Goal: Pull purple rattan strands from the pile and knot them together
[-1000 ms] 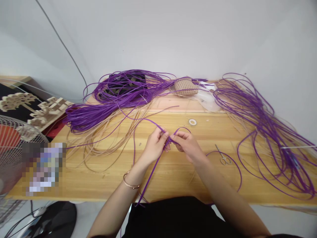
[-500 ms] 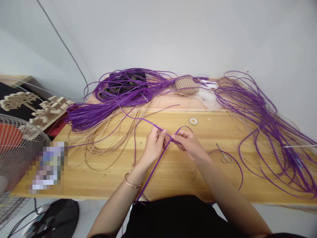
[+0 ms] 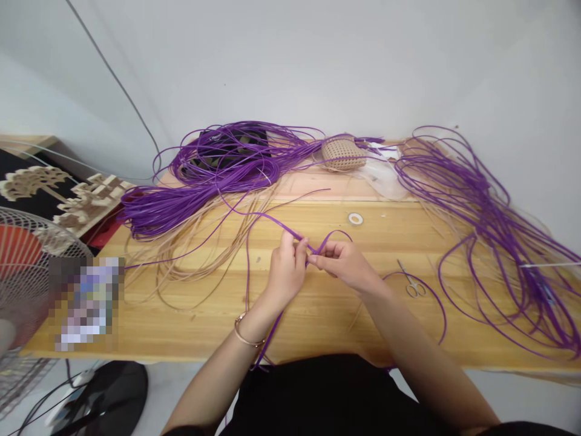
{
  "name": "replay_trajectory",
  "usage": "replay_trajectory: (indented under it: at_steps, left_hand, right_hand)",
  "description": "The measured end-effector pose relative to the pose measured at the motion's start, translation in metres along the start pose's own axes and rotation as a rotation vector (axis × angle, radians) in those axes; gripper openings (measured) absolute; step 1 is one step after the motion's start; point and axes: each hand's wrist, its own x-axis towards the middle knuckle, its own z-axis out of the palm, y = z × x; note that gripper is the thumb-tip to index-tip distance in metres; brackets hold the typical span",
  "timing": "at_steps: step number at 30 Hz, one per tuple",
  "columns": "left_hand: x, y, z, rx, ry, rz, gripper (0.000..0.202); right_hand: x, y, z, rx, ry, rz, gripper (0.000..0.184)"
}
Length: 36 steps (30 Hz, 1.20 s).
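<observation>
Both hands meet over the middle of the wooden table (image 3: 204,336), working on purple plastic cord (image 3: 276,221). My left hand (image 3: 289,266) is closed on the cord, thumb and fingers pinching it near a crossing. My right hand (image 3: 342,263) pinches the same crossing from the right, with a small loop of cord rising above its fingers. One stretch runs from my left fingers back to the upper left; another hangs beneath my left wrist toward the table's front edge. The crossing itself is partly hidden by my fingertips.
Small scissors (image 3: 413,286) and a white tape roll (image 3: 355,218) lie right of centre. Purple coils (image 3: 181,206) and tan strands (image 3: 181,272) fill the left; more purple cord (image 3: 485,212) spreads right. Behind stands a woven tan piece (image 3: 344,153). A fan (image 3: 27,260) is at far left.
My left hand has turned and shifted slightly right, now covering the strand that ran down between the hands. My right fingers have closed in toward the crossing.
</observation>
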Motion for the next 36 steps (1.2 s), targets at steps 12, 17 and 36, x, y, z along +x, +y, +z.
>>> replay_trajectory:
  at_steps: [12, 17, 36]
  left_hand:
    - [-0.001, -0.004, -0.004, -0.229, -0.028, -0.030, 0.019]
    - [-0.001, 0.009, -0.005, -0.463, -0.070, -0.108, 0.028]
    - [-0.007, 0.009, -0.005, -0.498, -0.373, -0.221, 0.040]
  right_hand:
    - [-0.004, 0.002, 0.000, 0.145, -0.047, -0.105, 0.034]
    - [-0.005, 0.002, -0.006, 0.193, -0.131, -0.121, 0.032]
    - [-0.007, 0.000, -0.004, 0.250, 0.054, -0.095, 0.027]
